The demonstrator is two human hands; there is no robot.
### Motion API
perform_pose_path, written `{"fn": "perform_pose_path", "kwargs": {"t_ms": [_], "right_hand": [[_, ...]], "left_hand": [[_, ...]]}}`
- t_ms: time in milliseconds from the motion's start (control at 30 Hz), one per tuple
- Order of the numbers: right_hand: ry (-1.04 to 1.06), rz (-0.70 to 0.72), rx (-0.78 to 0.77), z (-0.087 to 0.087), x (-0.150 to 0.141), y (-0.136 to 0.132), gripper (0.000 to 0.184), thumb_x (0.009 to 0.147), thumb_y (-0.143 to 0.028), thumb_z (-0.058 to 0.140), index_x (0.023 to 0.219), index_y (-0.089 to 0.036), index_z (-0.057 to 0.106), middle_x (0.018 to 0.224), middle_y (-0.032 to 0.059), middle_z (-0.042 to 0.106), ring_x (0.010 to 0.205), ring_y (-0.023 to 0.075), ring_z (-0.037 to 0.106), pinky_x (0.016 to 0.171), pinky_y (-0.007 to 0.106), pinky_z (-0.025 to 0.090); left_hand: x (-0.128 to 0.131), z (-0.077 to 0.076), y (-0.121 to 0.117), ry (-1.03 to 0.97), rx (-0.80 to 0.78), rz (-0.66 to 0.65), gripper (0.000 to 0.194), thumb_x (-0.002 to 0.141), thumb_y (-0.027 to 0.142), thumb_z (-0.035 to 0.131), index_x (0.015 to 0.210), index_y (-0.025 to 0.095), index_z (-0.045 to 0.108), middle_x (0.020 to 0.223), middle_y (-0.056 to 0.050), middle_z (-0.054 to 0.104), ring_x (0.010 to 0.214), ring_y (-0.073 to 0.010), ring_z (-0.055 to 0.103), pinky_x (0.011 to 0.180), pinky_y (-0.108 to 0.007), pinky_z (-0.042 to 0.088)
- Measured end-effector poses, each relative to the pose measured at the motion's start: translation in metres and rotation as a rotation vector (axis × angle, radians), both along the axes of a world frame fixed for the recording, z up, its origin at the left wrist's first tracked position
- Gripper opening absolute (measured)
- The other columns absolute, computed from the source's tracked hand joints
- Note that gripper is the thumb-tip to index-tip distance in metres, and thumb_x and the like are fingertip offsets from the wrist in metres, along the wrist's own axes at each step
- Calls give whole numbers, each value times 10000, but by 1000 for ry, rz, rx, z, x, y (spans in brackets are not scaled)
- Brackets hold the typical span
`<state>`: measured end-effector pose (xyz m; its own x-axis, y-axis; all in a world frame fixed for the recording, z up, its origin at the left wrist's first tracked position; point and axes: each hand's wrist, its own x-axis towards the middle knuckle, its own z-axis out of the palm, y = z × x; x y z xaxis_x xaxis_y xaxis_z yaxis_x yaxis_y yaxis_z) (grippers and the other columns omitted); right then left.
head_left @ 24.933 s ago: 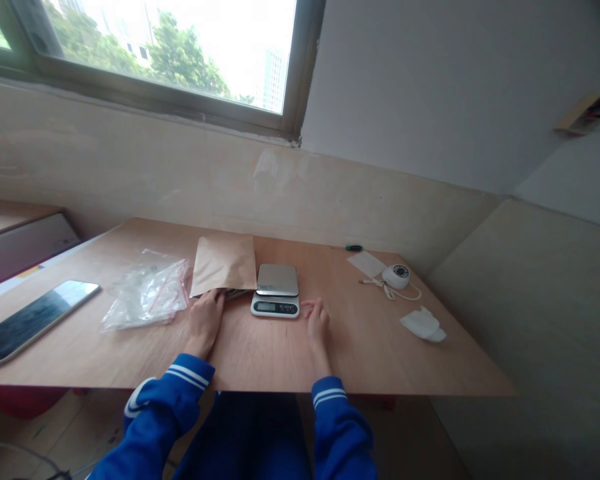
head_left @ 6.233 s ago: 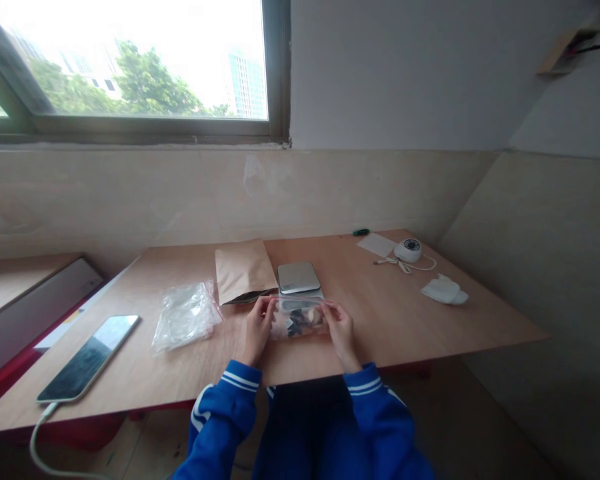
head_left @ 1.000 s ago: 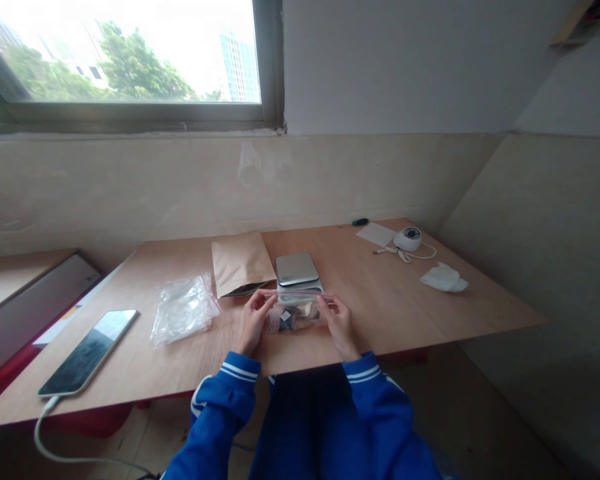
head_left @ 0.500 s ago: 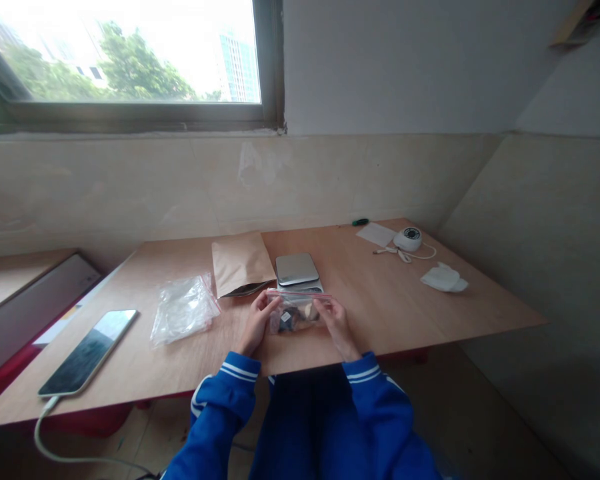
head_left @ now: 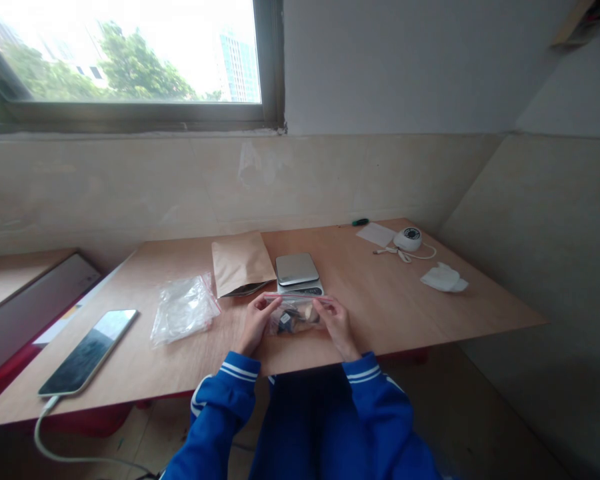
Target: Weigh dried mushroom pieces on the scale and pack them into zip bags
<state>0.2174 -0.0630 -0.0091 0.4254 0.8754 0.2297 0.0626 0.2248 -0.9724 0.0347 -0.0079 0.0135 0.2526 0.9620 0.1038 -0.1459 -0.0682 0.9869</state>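
A clear zip-lock bag [head_left: 296,321] with a red seal strip hangs between my hands at the table's front edge. Inside it are a dark item with a white label and some tan pieces, too small to name. My left hand [head_left: 256,320] pinches the bag's top left corner, thumb along the strip. At the top right corner my right hand [head_left: 336,323] grips the same strip. Just beyond the bag stands a small kitchen scale [head_left: 297,269], its front panel partly showing. To the scale's left lies a brown paper pouch [head_left: 243,261], its mouth gaping toward me.
Several empty clear bags [head_left: 184,309] lie left of the pouch. A phone [head_left: 89,353] with a charging cable rests on the wooden table [head_left: 405,303] at the left. Far right are a white dome camera [head_left: 408,239], white paper [head_left: 377,234], a crumpled white wrapper [head_left: 444,278] and a green-handled screwdriver [head_left: 361,222].
The bag's top edge has tipped down slightly, so more of the scale's front panel shows. Both hands keep their hold and have barely moved.
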Motion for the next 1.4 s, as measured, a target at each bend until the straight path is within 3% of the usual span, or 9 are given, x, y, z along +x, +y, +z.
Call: {"fn": "perform_pose_path", "kwargs": {"t_ms": [200, 367, 533, 933, 1300, 1400], "right_hand": [[-9, 13, 28, 1, 0, -1, 244, 783, -434, 645, 816, -193, 661, 759, 15, 648, 722, 162, 624, 670, 277, 505], [65, 77, -35, 1, 1, -1, 311, 751, -469, 670, 881, -188, 636, 764, 21, 684, 694, 170, 646, 649, 286, 518], [81, 116, -56, 0, 0, 0, 380, 721, -474, 697, 959, -182, 648, 792, 43, 709, 715, 187, 666, 647, 301, 537], [94, 102, -51, 2, -2, 0, 329, 698, -462, 719, 853, -180, 653, 763, 28, 707, 697, 189, 665, 636, 299, 532], [41, 66, -9, 4, -3, -1, 269, 740, -438, 677, 816, -180, 665, 792, 33, 679, 755, 187, 642, 709, 307, 521], [-68, 39, 14, 8, 2, 1, 266, 756, -418, 659, 895, -191, 673, 885, 50, 672, 831, 205, 631, 770, 342, 513]], "left_hand": [[-2, 1, 0, 22, 43, 23, 255, 719, 389, 706, 812, 155, 667, 793, -23, 683, 773, -165, 612, 741, -280, 472], [0, 0, -1, -21, -1, -26, 235, 738, 378, 693, 810, 164, 630, 777, -6, 661, 743, -140, 600, 705, -251, 463], [3, -6, 0, -61, -64, -69, 302, 745, 397, 681, 935, 167, 633, 882, -40, 673, 834, -169, 619, 765, -277, 485], [2, -4, 0, -13, -62, -104, 307, 720, 394, 708, 894, 143, 673, 894, -72, 701, 839, -195, 634, 771, -303, 499], [1, 3, -2, 64, -5, -29, 272, 689, 379, 735, 822, 145, 695, 778, -50, 702, 745, -182, 633, 691, -282, 485], [3, 4, -1, 81, 40, 19, 254, 677, 369, 745, 803, 152, 703, 773, -44, 703, 747, -179, 631, 697, -278, 481]]}}
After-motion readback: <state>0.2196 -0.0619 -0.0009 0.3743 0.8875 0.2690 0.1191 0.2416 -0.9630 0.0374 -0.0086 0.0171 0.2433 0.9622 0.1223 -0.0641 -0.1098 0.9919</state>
